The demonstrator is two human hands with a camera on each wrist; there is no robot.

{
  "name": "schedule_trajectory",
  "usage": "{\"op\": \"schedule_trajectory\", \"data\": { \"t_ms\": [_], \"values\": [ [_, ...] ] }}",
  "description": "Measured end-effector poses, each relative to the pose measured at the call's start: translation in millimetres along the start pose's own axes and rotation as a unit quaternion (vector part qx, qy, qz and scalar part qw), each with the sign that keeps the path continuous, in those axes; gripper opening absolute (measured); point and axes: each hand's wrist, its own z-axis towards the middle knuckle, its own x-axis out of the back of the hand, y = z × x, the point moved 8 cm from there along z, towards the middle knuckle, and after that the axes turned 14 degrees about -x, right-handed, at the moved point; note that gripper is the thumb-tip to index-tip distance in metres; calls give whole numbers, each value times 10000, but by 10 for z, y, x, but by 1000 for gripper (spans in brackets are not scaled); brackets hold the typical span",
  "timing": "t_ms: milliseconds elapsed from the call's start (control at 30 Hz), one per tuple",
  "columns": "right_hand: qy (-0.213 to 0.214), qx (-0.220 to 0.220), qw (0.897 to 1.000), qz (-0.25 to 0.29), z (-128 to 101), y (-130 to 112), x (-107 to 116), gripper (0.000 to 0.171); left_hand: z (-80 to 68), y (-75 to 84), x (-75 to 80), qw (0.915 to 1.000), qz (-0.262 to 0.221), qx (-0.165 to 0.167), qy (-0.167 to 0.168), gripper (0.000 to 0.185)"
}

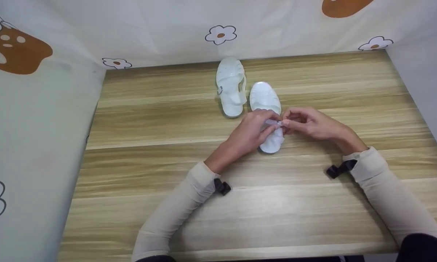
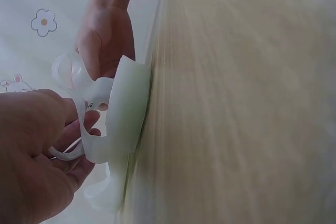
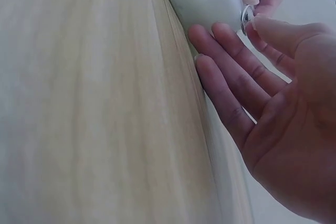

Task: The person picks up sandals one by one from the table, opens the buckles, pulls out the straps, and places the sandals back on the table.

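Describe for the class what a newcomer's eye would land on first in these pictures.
Two hands meet mid-table: the left hand and right hand both pinch the strap of a white plastic sandal. Its matching white sandal lies apart, toward the flower-print cloth backdrop, on the light wooden table.

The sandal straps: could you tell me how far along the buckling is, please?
The far sandal lies untouched; whether its strap is fastened is unclear. In hand: left hand and right hand pinch the strap and buckle of the near sandal. That strap is not yet fastened.
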Motion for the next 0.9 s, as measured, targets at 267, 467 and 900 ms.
{"op": "schedule_trajectory", "data": {
  "t_ms": [267, 467, 900],
  "values": [
    [-20, -232, 9995, 221, -5, 43, 8, 22, 0, 4, -9, 10000, 0, -7, 12, 23],
    [-39, -239, 9992, 313, -8, 34, 2, 22, -1, 2, -8, 10000, -17, 21, -11, 23],
    [173, -288, 9993, 187, -2, 28, 17, 22, 2, 28, 16, 10000, 41, -38, 71, 22]
  ]
}}
